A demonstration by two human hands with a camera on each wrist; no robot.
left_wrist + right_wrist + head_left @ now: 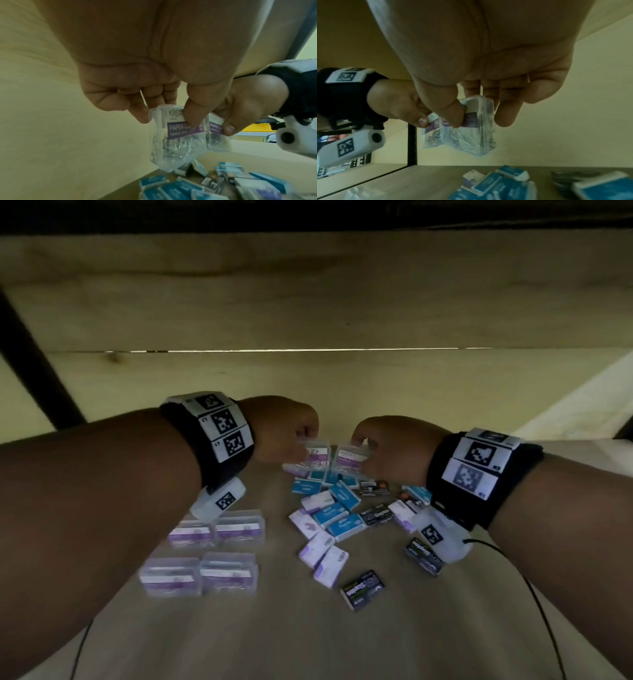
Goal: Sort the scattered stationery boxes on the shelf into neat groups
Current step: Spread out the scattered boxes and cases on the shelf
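In the head view, two clear paper-clip boxes are held up side by side above the far end of the scattered pile: one is pinched by the left hand [291, 428], the left box [312, 455], and the other by the right hand [387, 446], the right box [349, 458]. Four matching clear boxes [202, 553] are already laid out in a tidy two-by-two block on the shelf [308, 638], nearer the person and to the left, under the left forearm. The mixed pile of blue, white and black boxes [339, 515] lies below and between the hands, with one black box [363, 590] well apart toward the front. In the left wrist view, the left box [176, 135] is seen gripped at its upper edge between thumb and curled fingers [142, 115], hanging long side down, with the right box [217, 136] just beside it. In the right wrist view, the right box [476, 128] is likewise pinched at its top by thumb and fingers, the pile resting on the shelf beneath. Judged from this, the block of like boxes lies back and to the left of both hands, so the left hand is the nearer one for setting down first.
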